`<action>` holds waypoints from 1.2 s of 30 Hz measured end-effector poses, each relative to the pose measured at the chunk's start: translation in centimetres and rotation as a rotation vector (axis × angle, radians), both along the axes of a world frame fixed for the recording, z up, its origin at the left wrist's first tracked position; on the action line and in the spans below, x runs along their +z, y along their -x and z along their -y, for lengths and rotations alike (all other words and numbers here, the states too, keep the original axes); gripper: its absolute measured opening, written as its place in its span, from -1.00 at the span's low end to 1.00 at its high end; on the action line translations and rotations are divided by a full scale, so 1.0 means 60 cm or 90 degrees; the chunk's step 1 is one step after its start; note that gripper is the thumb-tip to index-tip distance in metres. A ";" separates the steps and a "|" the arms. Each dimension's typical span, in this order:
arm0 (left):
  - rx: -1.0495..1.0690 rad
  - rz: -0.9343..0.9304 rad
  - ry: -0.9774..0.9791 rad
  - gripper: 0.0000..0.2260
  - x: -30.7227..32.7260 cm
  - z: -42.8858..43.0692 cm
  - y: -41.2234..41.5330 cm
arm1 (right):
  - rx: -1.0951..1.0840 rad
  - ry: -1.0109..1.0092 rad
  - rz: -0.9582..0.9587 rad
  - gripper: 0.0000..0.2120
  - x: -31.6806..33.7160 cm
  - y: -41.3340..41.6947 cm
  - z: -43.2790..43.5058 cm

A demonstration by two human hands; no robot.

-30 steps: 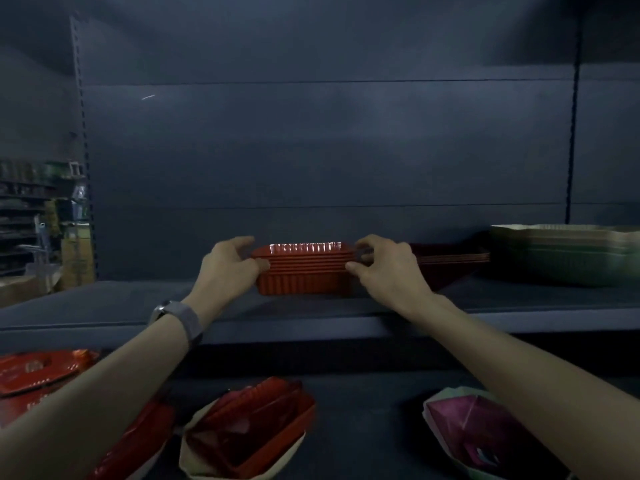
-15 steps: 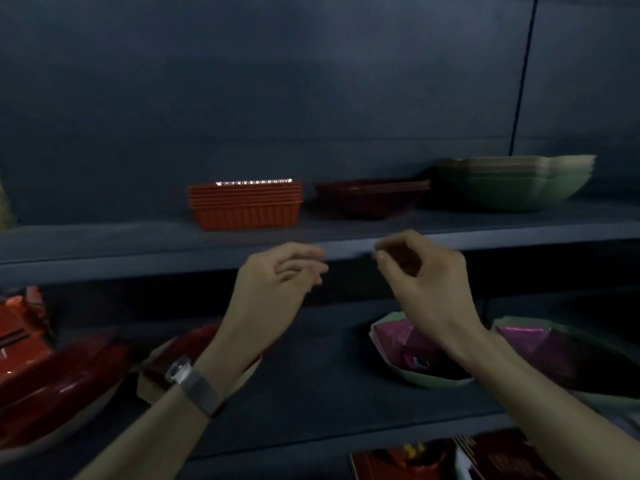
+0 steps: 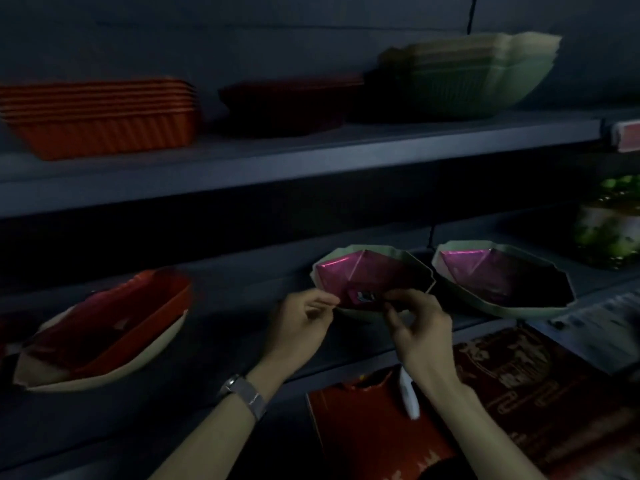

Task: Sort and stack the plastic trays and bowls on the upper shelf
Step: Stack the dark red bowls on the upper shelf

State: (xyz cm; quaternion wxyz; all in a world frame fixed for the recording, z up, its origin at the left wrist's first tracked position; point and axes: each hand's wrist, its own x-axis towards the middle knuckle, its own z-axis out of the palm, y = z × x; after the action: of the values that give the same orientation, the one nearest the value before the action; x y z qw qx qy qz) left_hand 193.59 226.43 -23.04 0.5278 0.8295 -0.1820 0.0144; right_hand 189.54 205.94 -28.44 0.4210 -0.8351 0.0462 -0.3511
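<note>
Left hand (image 3: 303,318), right hand (image 3: 417,320): fingers curled at bowl (image 3: 374,271) rim, grip unclear.
Risk: your loose pinch may tip it.

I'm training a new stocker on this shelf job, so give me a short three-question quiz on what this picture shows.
1. True or false: the orange tray stack stands on the upper shelf, left of the dark red tray stack.
2. Which thing are the left hand and right hand at?
A) the left pink-lined bowl
B) the green bowl stack
C) the orange tray stack
3. How many pink-lined bowls sit on the lower shelf?
Key: 1 true; 2 A; 3 two.
</note>
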 end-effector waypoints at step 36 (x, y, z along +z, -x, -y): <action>0.025 0.218 -0.111 -0.98 -0.130 0.045 -0.103 | -0.074 0.033 -0.068 -0.88 -0.075 -0.034 0.039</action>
State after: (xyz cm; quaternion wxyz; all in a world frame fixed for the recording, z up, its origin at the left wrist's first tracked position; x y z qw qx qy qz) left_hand 199.78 223.72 -30.82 0.4151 0.8609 -0.2531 0.1497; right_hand 191.55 203.60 -32.94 0.3749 -0.8592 0.1081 -0.3308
